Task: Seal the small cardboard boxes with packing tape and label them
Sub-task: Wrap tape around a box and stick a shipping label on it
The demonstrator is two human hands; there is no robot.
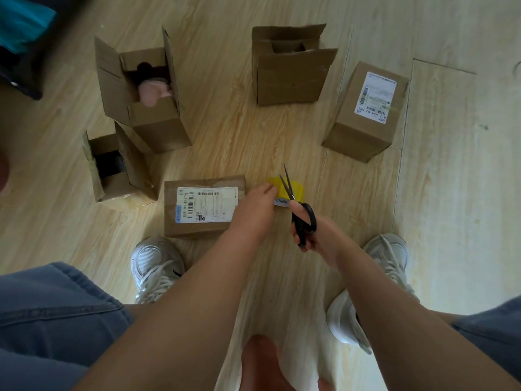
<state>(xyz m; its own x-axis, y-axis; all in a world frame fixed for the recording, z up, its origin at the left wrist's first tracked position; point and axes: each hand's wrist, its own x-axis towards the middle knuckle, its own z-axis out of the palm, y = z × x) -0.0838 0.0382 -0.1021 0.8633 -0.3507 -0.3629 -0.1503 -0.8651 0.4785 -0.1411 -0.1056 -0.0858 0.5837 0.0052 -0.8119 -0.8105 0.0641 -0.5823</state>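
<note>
A closed cardboard box (197,224) with a white shipping label lies on the floor just ahead of my feet. My left hand (255,210) rests at its right end, fingers pinching the yellow tape roll (296,186) beside it, where a white strip reads CHINA. My right hand (310,230) grips black scissors (298,210), blades slightly apart and pointing away over the tape roll. A second labelled closed box (366,114) lies at the right.
Three boxes stand with flaps up: one at back left (152,128) holding something pink, one at far left (112,187), one at back centre (287,80). My white shoes (155,263) flank my arms on the wood floor. A dark and teal object sits top left.
</note>
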